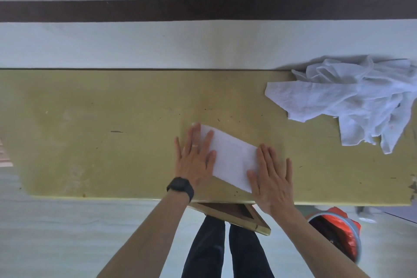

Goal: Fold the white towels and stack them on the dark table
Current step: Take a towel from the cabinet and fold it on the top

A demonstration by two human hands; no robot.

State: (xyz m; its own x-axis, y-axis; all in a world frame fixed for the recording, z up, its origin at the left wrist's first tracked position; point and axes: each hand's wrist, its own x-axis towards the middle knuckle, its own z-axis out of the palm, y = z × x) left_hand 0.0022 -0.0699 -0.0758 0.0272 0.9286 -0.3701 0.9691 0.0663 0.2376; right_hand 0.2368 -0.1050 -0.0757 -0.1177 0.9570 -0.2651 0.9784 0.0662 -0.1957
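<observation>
A white towel point(232, 156), folded into a narrow rectangle, lies slanted on the yellowish table point(112, 133) near its front edge. My left hand point(196, 158) presses flat on the towel's left end, fingers straight; a ring and a black wrist watch show. My right hand point(270, 176) lies flat over the towel's right end, fingers spread. A crumpled pile of white towels point(352, 101) sits at the table's back right corner.
A wall with a dark horizontal band point(203, 10) runs behind the table. Under the front edge a wooden frame point(234, 214) sticks out by my legs. A grey bin with an orange-red liner point(338, 232) stands on the floor at the right.
</observation>
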